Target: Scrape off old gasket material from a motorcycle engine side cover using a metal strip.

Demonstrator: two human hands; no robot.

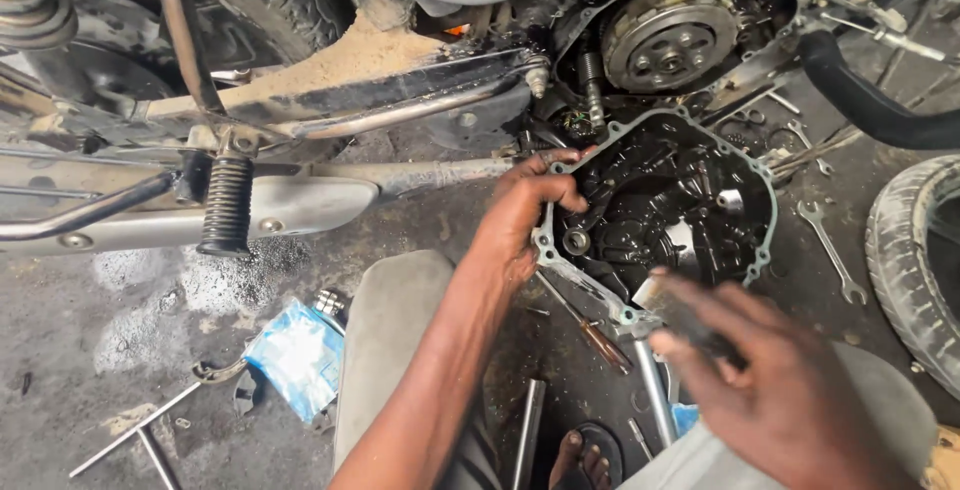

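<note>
I am holding the engine cover (665, 205) upright by its left rim, inner side facing me, just below the exposed clutch (668, 35) on the motorcycle. My left hand (525, 215) is closed around that rim, thumb over the gasket edge. My right hand (775, 380) is gripping 1 small flat scraper (665, 300), blurred, touching the cover's lower rim. For a clean result I am keeping the blade flat to the edge and the cover steady. 1 spanner (830, 250) is lying nearby.
</note>
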